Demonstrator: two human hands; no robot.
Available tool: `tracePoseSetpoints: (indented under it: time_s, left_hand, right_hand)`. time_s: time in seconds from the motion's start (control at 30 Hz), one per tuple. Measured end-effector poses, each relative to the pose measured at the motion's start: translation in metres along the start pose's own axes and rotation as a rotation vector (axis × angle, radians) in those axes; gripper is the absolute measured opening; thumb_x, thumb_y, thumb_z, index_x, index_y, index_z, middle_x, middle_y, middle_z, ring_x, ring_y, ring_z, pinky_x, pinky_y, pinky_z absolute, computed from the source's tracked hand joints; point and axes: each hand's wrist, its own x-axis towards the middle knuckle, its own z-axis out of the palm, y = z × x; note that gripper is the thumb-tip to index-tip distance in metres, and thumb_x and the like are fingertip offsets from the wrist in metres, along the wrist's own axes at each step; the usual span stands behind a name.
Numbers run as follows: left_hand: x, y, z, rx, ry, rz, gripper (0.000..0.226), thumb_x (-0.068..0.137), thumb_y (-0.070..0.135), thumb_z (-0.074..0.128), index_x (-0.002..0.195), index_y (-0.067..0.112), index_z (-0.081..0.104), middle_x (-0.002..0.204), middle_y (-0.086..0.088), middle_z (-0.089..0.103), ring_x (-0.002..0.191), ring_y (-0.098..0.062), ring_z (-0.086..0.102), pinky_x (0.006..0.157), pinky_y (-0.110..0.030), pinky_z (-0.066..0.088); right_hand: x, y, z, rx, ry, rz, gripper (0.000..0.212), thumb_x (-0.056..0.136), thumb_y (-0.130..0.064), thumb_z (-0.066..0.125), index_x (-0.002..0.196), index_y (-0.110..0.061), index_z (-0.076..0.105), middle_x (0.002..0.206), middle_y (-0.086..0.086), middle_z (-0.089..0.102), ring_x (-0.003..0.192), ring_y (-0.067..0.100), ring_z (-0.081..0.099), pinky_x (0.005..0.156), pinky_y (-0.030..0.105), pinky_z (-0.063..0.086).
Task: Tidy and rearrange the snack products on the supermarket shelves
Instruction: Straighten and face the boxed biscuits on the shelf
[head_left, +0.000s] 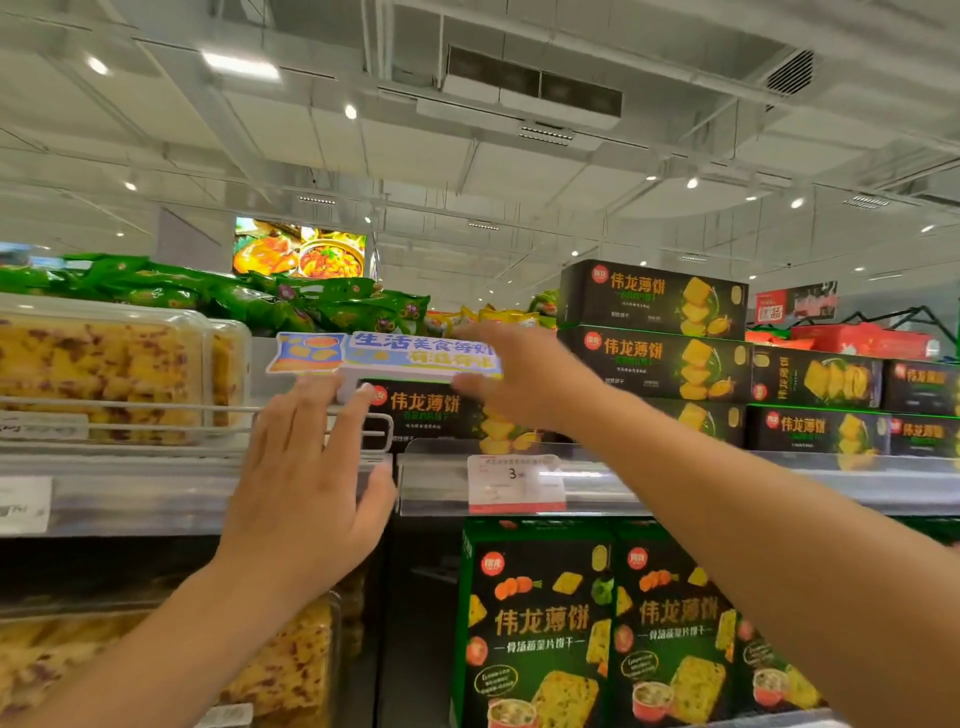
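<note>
Two hands up at the top shelf, and honestly you're mid-job here, not close to finished. Your right hand (511, 376) is reaching far in, thumb and fingers spread around the right end of the promo sign (384, 353), that blue and white strip with the biscuit cartoon. It's motion-blurred, so I can't tell if you've really got hold of it or are just touching it. Your left hand (306, 478) is flat and open, fingers splayed, holding nothing; the fingertips sit just under the sign's left end, near the wire rail (156, 410) that fences the clear cake tubs (104, 374).

As for progress: the black cracker boxes (654, 332) to the right look decently stacked, labels facing out. The lone black box (431, 415) directly under the sign sits lower than that stack and partly behind your right hand, so that gap looks like what's left to fill or straighten. The green bags (234, 296) far back on the left lie in a loose heap, so I'd guess they still need attention too. One shelf down, the green cracker boxes (613, 623) stand upright side by side and seem fine. The price tag (514, 483) on the shelf edge hangs just below your right wrist.
</note>
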Motion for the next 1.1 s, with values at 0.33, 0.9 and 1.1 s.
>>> tracePoseSetpoints:
  time_s: [0.33,0.9,1.1]
  left_hand:
    - [0.072,0.084,0.026,0.104,-0.152,0.211,0.066,0.096,0.048,0.040,0.152,0.017,0.027,0.160,-0.007,0.020,0.148,-0.027,0.012,0.119,-0.044,0.008]
    - [0.079,0.091,0.045,0.095,-0.168,0.005,0.052,0.090,0.051,0.031,0.127,0.021,0.051,0.116,0.004,0.057,0.108,-0.019,0.050,0.097,-0.038,0.032]
    - [0.063,0.085,0.035,0.090,-0.092,0.111,0.060,0.092,0.045,0.031,0.136,0.011,0.052,0.139,-0.009,0.052,0.132,-0.031,0.045,0.114,-0.053,0.026]
  right_hand:
    - [0.008,0.097,-0.105,-0.256,0.452,-0.101,0.041,0.088,-0.021,0.060,0.128,-0.015,0.056,0.138,0.003,0.050,0.132,0.027,0.039,0.110,0.037,0.024]
    - [0.006,0.144,-0.121,-0.194,0.044,0.100,0.039,0.094,-0.044,0.055,0.128,-0.025,0.054,0.108,0.002,0.064,0.093,0.023,0.058,0.077,0.037,0.052]
    - [0.005,0.133,-0.121,-0.180,0.113,0.078,0.038,0.095,-0.037,0.057,0.130,-0.025,0.053,0.111,0.004,0.065,0.096,0.025,0.060,0.080,0.039,0.053]
